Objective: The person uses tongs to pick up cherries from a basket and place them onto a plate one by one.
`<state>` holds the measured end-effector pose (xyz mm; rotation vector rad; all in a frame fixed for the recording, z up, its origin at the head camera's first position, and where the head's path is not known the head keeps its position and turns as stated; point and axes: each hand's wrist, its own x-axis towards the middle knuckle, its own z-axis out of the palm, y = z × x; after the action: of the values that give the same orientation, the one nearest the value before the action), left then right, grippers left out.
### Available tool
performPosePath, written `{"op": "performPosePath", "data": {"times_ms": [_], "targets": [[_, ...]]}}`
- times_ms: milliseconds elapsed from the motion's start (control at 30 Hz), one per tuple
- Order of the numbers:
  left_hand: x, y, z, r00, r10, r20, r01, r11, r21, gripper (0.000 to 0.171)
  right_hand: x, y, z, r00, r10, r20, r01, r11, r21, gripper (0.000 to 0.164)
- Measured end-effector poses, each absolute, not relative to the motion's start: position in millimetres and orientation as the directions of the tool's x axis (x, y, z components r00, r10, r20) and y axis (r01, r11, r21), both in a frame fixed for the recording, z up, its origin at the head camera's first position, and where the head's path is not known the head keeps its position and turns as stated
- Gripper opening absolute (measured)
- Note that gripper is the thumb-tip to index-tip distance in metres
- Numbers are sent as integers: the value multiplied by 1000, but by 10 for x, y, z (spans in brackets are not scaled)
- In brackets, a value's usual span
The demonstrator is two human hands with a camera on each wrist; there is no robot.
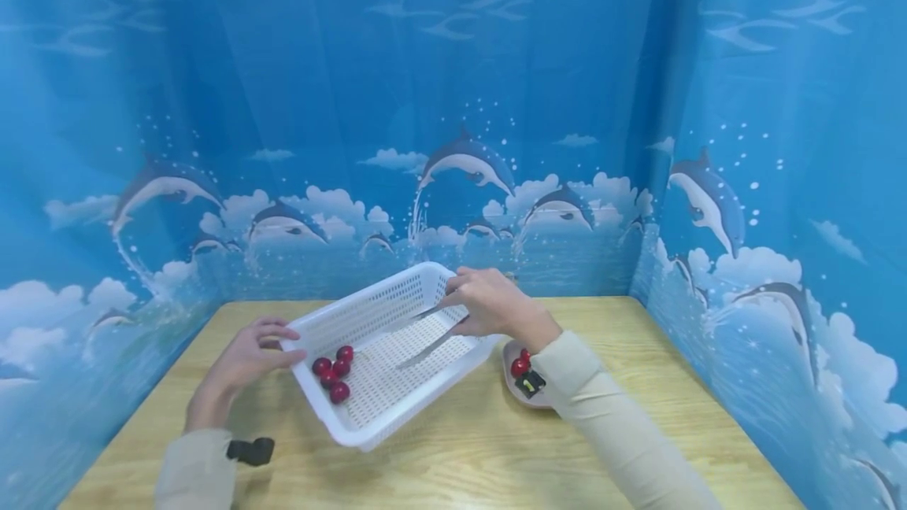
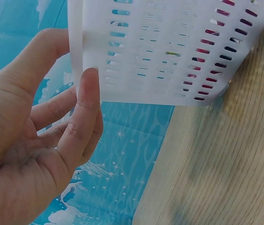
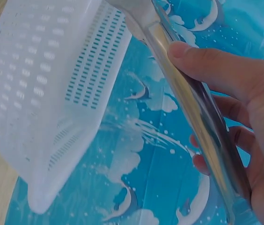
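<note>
My left hand (image 1: 244, 356) pinches the left rim of a white perforated plastic basket (image 1: 425, 402), thumb on one side and fingers on the other. The basket hangs tilted above the table, its left end lower. Several dark red cherries (image 1: 340, 392) lie bunched at that end; through the slots in the left wrist view, red shows. In my right hand (image 1: 492, 305) is a pair of metal tongs (image 3: 193, 108), gripped along the arms. Their two arms stand apart, tips over the basket's floor with nothing between them. In the right wrist view, this hand is apart from the basket.
A small pale dish (image 1: 512, 392) with red cherries (image 1: 520, 367) stands on the wooden table (image 1: 453, 471), partly hidden by my right forearm. Blue dolphin-print curtains (image 1: 354, 101) enclose the table's back and sides. A black strap (image 1: 251, 451) sits at my left wrist.
</note>
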<state>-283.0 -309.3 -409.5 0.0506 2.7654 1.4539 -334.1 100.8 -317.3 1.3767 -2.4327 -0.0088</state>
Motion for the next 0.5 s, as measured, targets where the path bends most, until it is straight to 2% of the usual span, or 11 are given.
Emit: {"op": "performPosePath", "data": {"times_ms": [500], "targets": [[-2860,-3101,-4076,-998,59,22,51,567,822,61,-3329,533,-3296,-448,-875,184,-845,481,234,32]]}}
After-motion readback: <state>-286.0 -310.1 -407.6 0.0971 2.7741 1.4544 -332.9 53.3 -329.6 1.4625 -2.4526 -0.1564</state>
